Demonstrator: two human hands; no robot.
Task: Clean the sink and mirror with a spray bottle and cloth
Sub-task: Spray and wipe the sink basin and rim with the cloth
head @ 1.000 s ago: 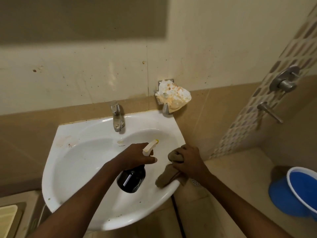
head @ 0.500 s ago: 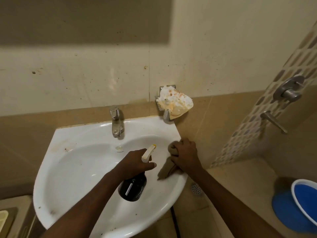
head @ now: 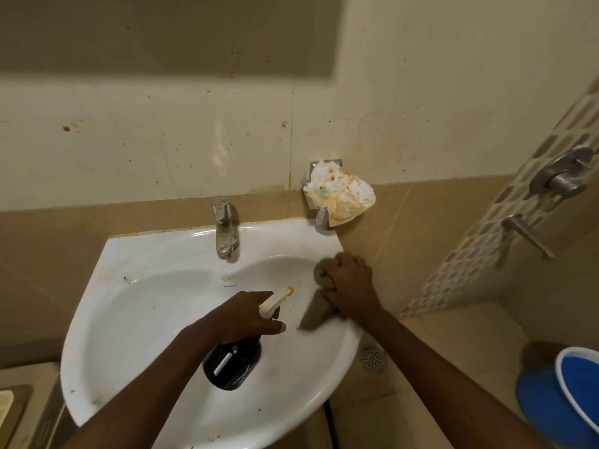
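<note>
Likely soft, limp cloth (head: 321, 294), bunched in right hand (head: 351, 286) at sink (head: 129, 254) rim, three o'clock; left hand (head: 241, 315) grasping bottle (head: 233, 364) neck, probably smooth, slippery.

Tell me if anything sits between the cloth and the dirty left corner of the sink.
The cloth, gripped by the right hand, lies on the right rim of the sink. The left hand holding the spray bottle hangs over the basin between them; the tap stands behind that path.
</note>
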